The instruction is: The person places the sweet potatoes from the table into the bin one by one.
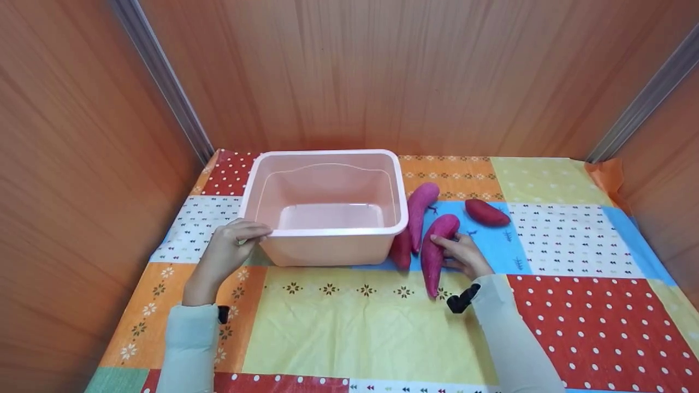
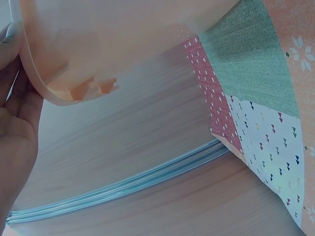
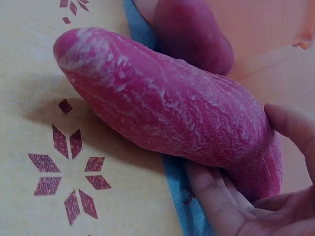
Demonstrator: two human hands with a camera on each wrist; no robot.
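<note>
My left hand (image 1: 226, 251) grips the front left corner of a pale pink plastic tub (image 1: 327, 233), fingers over its rim. The left wrist view shows the fingers (image 2: 22, 96) around that rim, with the tub wall (image 2: 113, 34) beside them. In the head view no object shows inside the tub. To its right, my right hand (image 1: 466, 256) holds a long purple-red sweet potato (image 1: 434, 257), thumb on one side and fingers under the other. The right wrist view shows its wrinkled, whitish-streaked skin (image 3: 162, 108) close over the cloth.
Two more sweet potatoes lie against the tub's right side, a long one (image 1: 420, 210) and a partly hidden one (image 1: 402, 254). A shorter red one (image 1: 487, 213) lies farther right. A patchwork cloth (image 1: 327, 322) covers the table, and wood-grain panels (image 1: 338, 71) enclose it.
</note>
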